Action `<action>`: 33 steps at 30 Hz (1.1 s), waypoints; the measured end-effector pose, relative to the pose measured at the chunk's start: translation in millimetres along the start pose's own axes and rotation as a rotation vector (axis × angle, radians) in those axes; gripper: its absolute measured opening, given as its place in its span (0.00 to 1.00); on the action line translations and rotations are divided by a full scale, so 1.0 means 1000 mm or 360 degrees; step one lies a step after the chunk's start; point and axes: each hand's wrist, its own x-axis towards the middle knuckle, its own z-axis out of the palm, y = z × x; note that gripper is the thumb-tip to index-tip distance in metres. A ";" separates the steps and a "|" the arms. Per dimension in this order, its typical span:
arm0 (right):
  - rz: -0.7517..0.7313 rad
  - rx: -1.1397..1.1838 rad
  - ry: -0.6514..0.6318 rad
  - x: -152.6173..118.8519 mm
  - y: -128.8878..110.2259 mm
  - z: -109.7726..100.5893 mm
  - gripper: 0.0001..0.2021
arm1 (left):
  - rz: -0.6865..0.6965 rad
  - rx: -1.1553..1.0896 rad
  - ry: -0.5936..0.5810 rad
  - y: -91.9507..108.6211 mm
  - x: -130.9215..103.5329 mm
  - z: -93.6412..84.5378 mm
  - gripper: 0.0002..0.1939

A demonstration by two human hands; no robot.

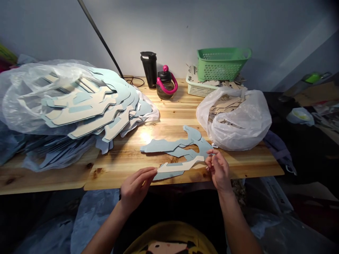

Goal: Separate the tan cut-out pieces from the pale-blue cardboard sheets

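Observation:
Several pale blue cut pieces (164,145) lie overlapping on the wooden table (119,162) near its front edge. Over them is a long cream strip (182,166) with a stepped outline. My left hand (137,185) pinches the left end of this strip between thumb and fingertips. At the strip's right end, my right hand (218,167) has its thumb and fingers drawn together beside the blue pieces; what it holds, if anything, is too small to make out.
A plastic bag of blue and cream pieces (87,109) covers the left side. Farther back stand a black tumbler (149,70), a round bottle with pink handle (165,86) and a green basket (221,65). A white bag of scraps (238,123) sits right.

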 end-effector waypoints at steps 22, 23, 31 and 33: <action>0.0216 -0.0002 -0.0182 0.015 0.015 0.028 0.20 | -0.0209 0.0136 -0.0031 -0.009 -0.035 0.007 0.24; 0.0232 0.0018 -0.0168 0.016 0.017 0.028 0.21 | -0.0254 0.0166 -0.0039 -0.010 -0.036 0.006 0.27; 0.0186 -0.0109 -0.0256 0.011 0.019 0.028 0.19 | -0.0425 0.0094 -0.0162 -0.007 -0.032 0.000 0.30; 0.0185 -0.0128 -0.0290 0.010 0.020 0.027 0.18 | -0.0460 0.0066 -0.0188 -0.006 -0.030 -0.001 0.30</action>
